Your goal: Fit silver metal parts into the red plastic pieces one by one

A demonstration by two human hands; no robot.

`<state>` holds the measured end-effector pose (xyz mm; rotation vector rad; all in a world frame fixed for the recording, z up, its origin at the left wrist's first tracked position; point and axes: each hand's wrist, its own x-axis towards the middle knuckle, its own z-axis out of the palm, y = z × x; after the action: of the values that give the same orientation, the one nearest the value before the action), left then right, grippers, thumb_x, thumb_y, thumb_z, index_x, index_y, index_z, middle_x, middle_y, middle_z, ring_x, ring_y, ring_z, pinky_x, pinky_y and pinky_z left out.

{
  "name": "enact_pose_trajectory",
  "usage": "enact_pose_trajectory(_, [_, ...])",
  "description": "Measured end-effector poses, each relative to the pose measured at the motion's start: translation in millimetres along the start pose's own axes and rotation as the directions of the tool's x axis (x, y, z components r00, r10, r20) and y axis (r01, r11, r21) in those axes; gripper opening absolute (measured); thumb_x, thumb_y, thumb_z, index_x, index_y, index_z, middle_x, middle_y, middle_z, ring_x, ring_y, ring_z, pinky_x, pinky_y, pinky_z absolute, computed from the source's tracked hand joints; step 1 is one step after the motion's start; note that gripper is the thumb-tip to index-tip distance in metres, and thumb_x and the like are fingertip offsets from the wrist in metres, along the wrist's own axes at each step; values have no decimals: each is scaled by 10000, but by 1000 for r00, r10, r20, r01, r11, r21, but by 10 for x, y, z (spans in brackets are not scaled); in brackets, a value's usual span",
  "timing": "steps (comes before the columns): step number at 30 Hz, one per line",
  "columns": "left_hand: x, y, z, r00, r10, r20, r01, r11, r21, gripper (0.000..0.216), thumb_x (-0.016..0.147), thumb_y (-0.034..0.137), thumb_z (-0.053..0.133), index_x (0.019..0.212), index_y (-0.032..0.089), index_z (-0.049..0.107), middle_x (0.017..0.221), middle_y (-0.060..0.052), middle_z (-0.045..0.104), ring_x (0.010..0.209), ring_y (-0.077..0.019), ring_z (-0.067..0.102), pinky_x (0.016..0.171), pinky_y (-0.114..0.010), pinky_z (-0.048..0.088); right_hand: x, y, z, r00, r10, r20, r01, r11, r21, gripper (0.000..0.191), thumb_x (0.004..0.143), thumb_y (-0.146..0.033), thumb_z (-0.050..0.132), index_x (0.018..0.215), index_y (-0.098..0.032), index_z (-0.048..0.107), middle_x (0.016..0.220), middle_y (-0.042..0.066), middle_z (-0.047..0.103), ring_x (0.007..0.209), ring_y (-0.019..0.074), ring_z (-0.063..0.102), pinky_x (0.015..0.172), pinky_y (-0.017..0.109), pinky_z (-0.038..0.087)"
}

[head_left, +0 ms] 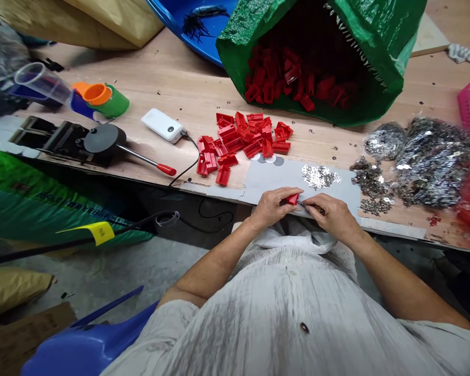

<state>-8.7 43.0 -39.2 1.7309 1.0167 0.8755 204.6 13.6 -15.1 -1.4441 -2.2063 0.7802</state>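
Note:
My left hand (273,207) is closed around a small red plastic housing (292,199) at the table's front edge. A thin hand tool with a dark and yellowish handle (318,209) is gripped in my right hand (336,215). Its metal shaft reaches to the red housing; whether the tip is inside I cannot tell. Both hands are over the near edge of a grey mat (258,180). Small flat silver metal pieces (320,176) lie in a pile on this mat. Beyond my left hand is a loose heap of red plastic housings (235,137).
A green sack (391,99) spills more red housings at the back. Plastic bags of metal pieces (434,162) lie right. A white power bank (162,125) with a cable and a lever press (102,140) stand left. A blue basin (172,26) is behind.

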Motion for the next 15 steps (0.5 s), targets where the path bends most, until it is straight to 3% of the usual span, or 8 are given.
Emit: enact_pose_trajectory(15, [18,-2,-25,1000,-1,23,2,999,-47,438,734,313,810,1160,256,729,1154,-66,742,1089,-239,687,994,-357,496,7,13,-20,1000,-4,-1,4,999,36,205,942,-221,535,1041,-245,713,1001,56,737,920,231,689,840,380,532])
